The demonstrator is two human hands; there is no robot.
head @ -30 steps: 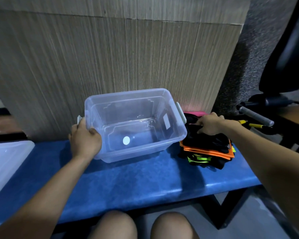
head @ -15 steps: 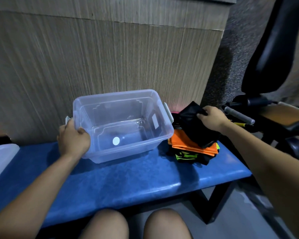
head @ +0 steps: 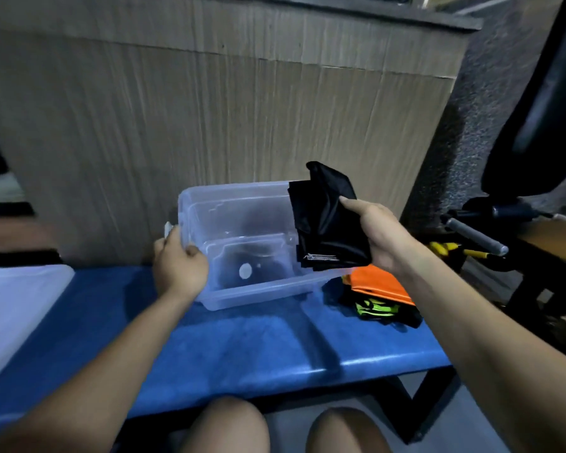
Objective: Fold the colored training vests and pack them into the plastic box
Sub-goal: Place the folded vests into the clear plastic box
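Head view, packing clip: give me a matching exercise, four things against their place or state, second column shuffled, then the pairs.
Things:
1. black vest
2. orange vest
3. box
4. lid

Places or states:
A. on the bench at far left
B. held up in the right hand
C. on top of the pile right of the box
D. gripped at its left rim by the left hand

Pairs: 1-B, 2-C, 3-D, 4-A

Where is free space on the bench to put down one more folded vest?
Bare blue bench lies in front of the box, between the lid at left and the vest pile at right. The box floor is bare too. The right end is crowded by the pile.
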